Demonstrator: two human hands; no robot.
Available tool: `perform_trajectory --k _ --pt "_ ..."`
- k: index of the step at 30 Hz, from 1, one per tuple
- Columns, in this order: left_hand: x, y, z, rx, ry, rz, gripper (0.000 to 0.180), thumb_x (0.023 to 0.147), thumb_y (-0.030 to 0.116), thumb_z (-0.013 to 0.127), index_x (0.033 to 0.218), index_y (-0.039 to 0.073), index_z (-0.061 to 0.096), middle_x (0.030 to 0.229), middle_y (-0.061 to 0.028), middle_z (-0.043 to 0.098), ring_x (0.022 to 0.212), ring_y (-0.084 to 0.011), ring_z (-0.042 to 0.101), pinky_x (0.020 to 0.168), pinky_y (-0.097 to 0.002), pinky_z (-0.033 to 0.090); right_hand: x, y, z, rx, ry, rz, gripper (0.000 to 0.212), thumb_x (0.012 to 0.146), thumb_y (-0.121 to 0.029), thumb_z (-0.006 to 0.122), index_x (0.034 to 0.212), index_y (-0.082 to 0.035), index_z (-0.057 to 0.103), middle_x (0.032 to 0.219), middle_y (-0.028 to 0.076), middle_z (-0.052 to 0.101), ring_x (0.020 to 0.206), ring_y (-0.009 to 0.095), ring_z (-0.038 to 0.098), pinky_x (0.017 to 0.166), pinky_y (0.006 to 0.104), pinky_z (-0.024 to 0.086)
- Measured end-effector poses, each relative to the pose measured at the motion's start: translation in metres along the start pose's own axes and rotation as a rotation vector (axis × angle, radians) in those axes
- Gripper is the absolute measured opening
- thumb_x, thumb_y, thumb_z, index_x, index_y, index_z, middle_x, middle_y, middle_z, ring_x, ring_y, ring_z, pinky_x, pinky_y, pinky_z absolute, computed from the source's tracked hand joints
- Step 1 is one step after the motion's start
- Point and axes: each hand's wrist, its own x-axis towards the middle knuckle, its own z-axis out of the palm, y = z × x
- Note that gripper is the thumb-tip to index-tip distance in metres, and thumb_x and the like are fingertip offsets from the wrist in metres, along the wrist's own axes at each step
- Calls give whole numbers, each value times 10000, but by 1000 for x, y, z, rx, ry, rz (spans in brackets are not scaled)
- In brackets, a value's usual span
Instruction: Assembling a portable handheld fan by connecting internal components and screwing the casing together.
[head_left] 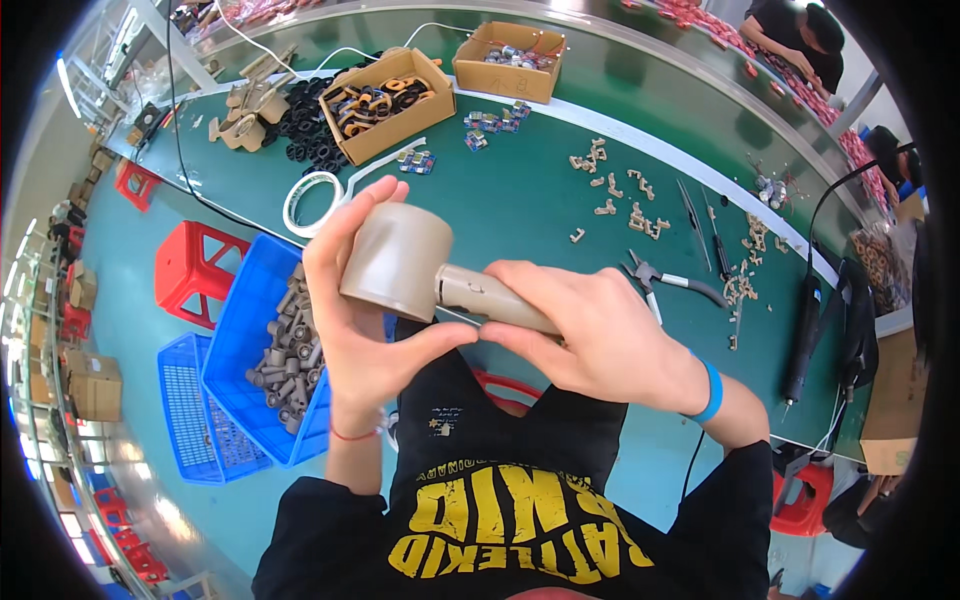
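Observation:
Over the near edge of the table I hold a beige plastic housing (398, 258), which has a wide round cup-like head and a narrower tubular handle (478, 292) with a slot near the head. My left hand (345, 310) wraps the head from the left, thumb underneath and fingers behind. Around the handle my right hand (590, 335) is closed, its thumb close to the left thumb. The handle's far end is hidden in the right palm. Whether head and handle are one piece, I cannot tell.
Similar housings fill a blue bin (235, 350) at left, beside a blue basket (195, 400). On the green table (540, 200) lie a tape roll (312, 205), small beige parts (640, 215), cutting pliers (665, 280) and a black electric screwdriver (803, 345). Cardboard boxes (390, 105) stand behind.

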Motion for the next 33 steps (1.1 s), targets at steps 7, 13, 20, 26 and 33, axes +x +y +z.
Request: perform_trajectory --k 7,13,20,26,33 --pt "3 4 1 31 28 116 773 578 72 916 1225 114 497 1394 -255 429 1285 -371 472 975 -427 485 -5 -7 -2 -159 27 -78 378 811 -228 767 1076 -29 587 851 120 658 648 296 657 527 350 511" --pt "9 21 0 144 -74 124 838 615 170 924 1290 101 432 1462 -267 337 1344 -445 393 1013 -498 484 -6 -7 -4 -159 92 -127 374 786 -215 791 1034 -25 587 786 113 648 595 280 649 497 344 499" --pt "13 7 7 -52 -77 21 1141 551 198 952 1455 74 266 1531 -225 273 1368 -338 376 1081 -439 399 0 -3 -11 377 3 153 209 883 -198 698 914 -26 584 609 89 586 489 188 609 447 276 440" --pt "8 2 15 -143 -13 -35 1152 595 188 938 1469 60 199 1470 -182 338 1302 -261 444 1071 -392 408 0 -14 -18 730 -185 382 322 985 -325 566 863 -28 547 580 15 557 451 70 552 393 228 381" --pt "7 1 25 -263 145 -71 1151 657 161 904 1512 74 140 1469 -163 359 1314 -281 444 1080 -410 399 1 -8 -9 936 -238 410 301 998 -322 542 997 -22 508 625 17 547 440 78 524 397 216 383"
